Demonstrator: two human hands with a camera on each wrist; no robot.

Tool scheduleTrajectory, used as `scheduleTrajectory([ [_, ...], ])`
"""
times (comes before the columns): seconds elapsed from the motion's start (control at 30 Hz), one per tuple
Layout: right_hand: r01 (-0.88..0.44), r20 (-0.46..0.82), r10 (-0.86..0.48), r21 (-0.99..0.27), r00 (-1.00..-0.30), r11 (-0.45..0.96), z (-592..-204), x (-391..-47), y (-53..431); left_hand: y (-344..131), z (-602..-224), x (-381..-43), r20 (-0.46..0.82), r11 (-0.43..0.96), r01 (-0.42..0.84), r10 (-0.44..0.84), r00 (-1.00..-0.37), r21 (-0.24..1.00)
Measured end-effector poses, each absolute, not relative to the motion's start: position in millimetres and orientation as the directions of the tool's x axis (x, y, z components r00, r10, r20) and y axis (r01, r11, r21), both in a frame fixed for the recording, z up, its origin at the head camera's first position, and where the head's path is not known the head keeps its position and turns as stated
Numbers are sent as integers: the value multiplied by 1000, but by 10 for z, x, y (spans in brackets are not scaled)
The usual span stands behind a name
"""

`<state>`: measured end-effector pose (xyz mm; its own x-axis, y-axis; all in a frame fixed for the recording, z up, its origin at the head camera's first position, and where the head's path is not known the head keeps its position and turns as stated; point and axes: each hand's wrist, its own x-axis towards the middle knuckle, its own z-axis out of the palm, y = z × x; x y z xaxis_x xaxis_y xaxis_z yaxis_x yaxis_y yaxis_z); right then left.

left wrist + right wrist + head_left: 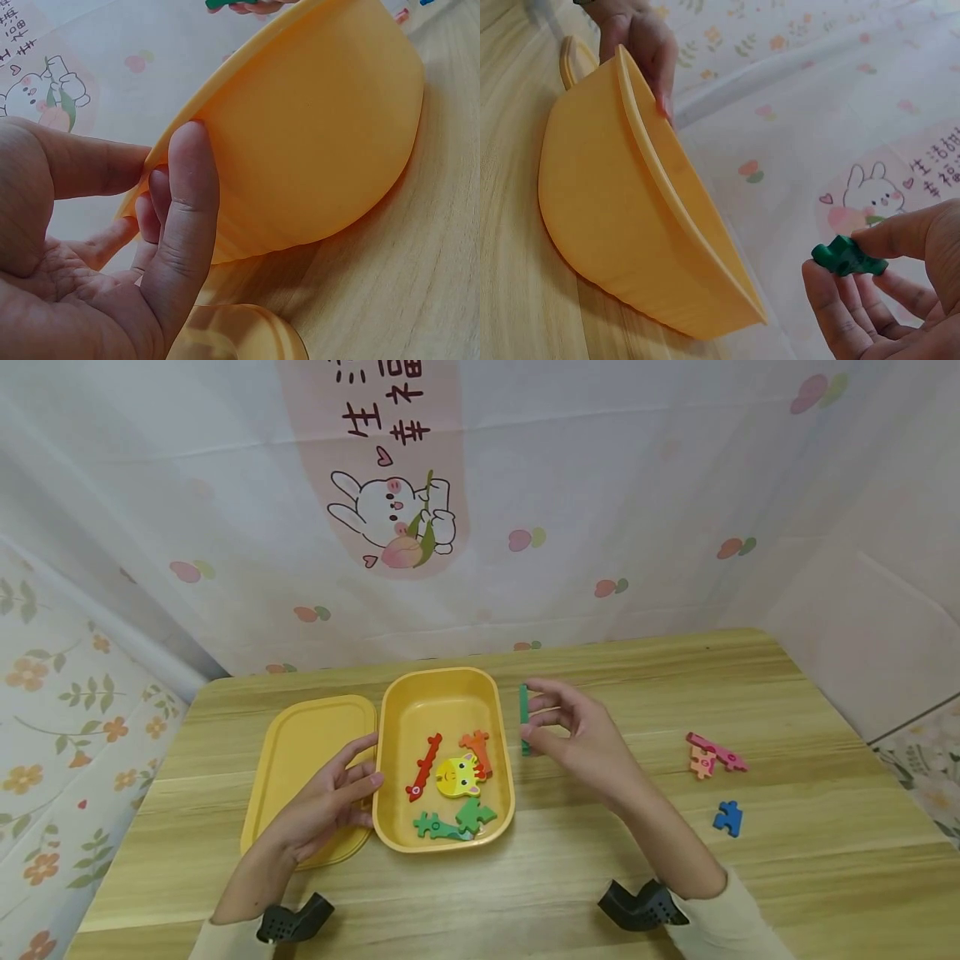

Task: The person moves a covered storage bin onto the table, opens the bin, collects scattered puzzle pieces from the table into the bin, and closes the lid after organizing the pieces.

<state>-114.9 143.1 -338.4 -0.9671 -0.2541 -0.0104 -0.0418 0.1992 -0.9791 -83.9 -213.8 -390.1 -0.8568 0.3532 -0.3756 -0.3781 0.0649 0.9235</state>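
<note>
A yellow plastic box point(408, 714) stands on the table, its lower end towards me. At its left side my left hand point(330, 802) pinches the rim; the left wrist view shows fingers on both sides of the box's wall point(315, 135). Just off the box's right rim, my right hand point(585, 739) pinches a green puzzle piece point(524, 718) between thumb and fingertips. That piece point(847, 256) looks knobbly in the right wrist view. Inside the box lie a yellow giraffe-head piece point(457, 778), a red piece point(424, 768), an orange piece point(476, 743) and green pieces point(474, 815).
A yellow lid point(300, 756) lies left of the box, partly behind my left hand. On the table's right side are a pink piece point(723, 755), a peach piece point(702, 763) touching it, and a blue piece point(728, 818). A patterned cloth point(570, 485) hangs behind the table.
</note>
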Motion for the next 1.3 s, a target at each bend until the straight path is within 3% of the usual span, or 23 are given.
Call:
scheduleTrajectory([
  [0.63,-62,-11,-297,-970,-955,234,-3348,-1074,1331,-2133,-3898,-838,-389,76,-387,340,-856,919],
  [1.3,-240,93,-383,-902,-919,358,-3357,-963,1217,-2126,-3885,-828,-393,90,-386,340,-854,918],
])
